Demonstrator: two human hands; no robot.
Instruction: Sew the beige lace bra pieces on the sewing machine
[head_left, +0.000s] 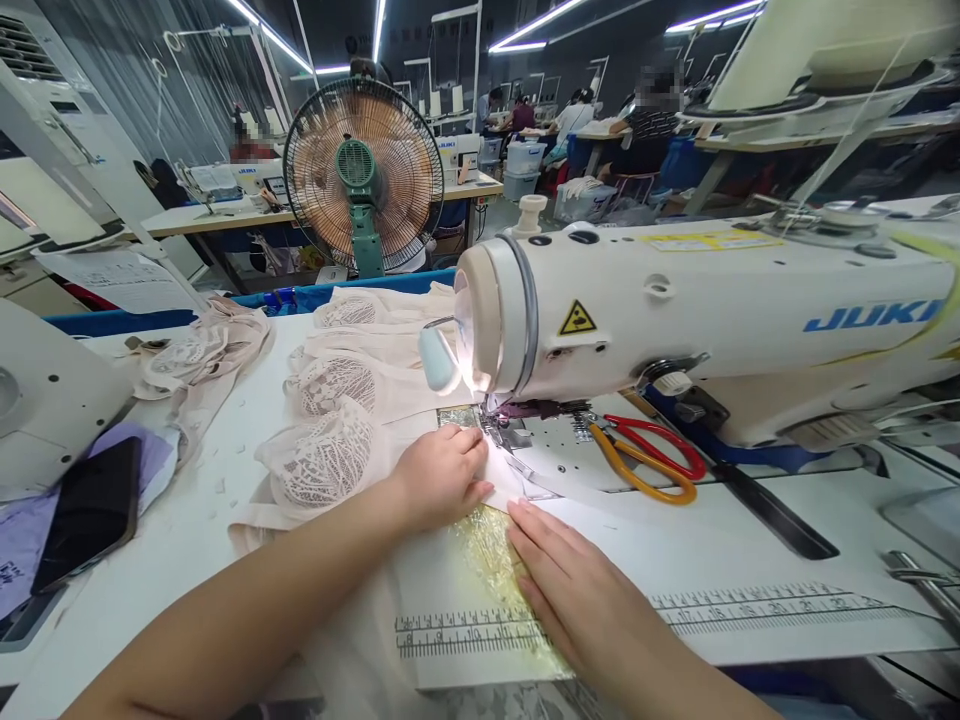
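Observation:
At the sewing machine's (645, 300) needle area, my left hand (439, 478) is closed, fingers bent and thumb low, on the edge of a pale beige bra (491, 482). Flat and stretched out, the fingers of my right hand (566, 565) rest on the near end of that fabric. The presser foot (499, 425) is just beyond my left fingertips, lit by the machine lamp. Lace bra cups (322, 455) lie left of my left forearm. Yellowish clear tape (491, 555) covers the bed between my hands.
Scissors with red and orange handles (645, 460) and a black-handled tool (780, 512) lie right of the needle. A printed ruler strip (750, 608) runs along the front. At left are a phone (90, 515) and more bras (217, 350). A fan (364, 175) stands behind; people work farther back.

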